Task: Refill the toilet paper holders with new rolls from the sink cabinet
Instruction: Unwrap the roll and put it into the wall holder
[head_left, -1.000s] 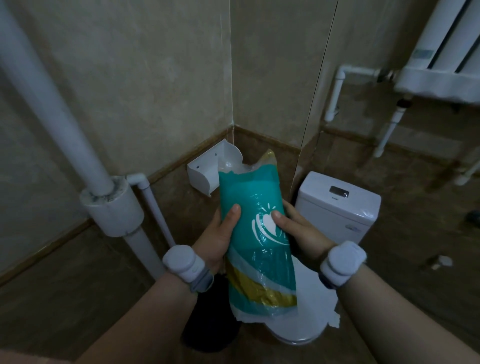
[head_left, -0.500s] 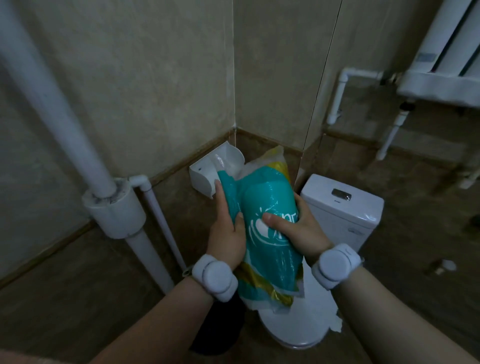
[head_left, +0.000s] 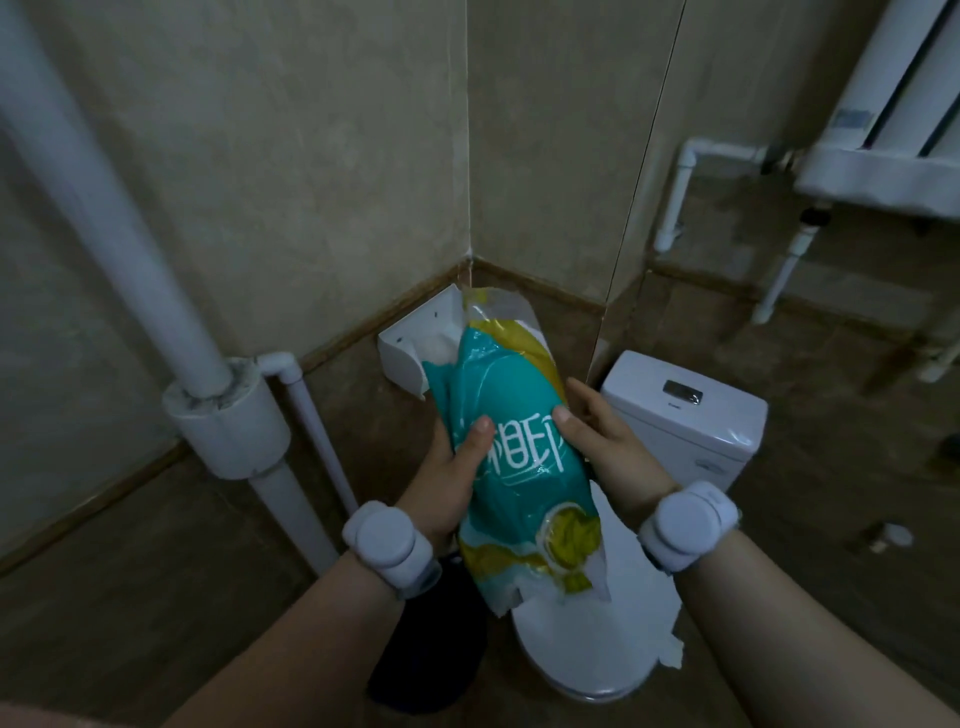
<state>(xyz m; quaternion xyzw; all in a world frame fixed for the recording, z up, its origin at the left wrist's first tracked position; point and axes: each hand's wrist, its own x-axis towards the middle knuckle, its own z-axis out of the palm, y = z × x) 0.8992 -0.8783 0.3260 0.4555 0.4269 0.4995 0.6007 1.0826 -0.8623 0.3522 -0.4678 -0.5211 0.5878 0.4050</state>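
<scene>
A teal, yellow and white plastic pack of toilet paper (head_left: 511, 441) is held upright in front of me, its torn top end near the wall. My left hand (head_left: 449, 475) grips its left side with the thumb across the front. My right hand (head_left: 605, 441) grips its right side, thumb on the printed label. Behind the pack's top, a white toilet paper holder (head_left: 415, 343) is fixed to the wall near the corner, its lid up; whether it holds a roll is hidden by the pack.
A white toilet with cistern (head_left: 685, 421) and closed lid (head_left: 587, 649) stands below right. A dark bin (head_left: 431, 644) sits on the floor beneath my left arm. Thick white pipes (head_left: 156, 260) run down the left wall. A radiator (head_left: 893, 114) hangs at upper right.
The pack has turned in my hands, now showing its printed lettering. My left hand slid from the pack's upper edge down to its middle. My right hand stayed on its right side.
</scene>
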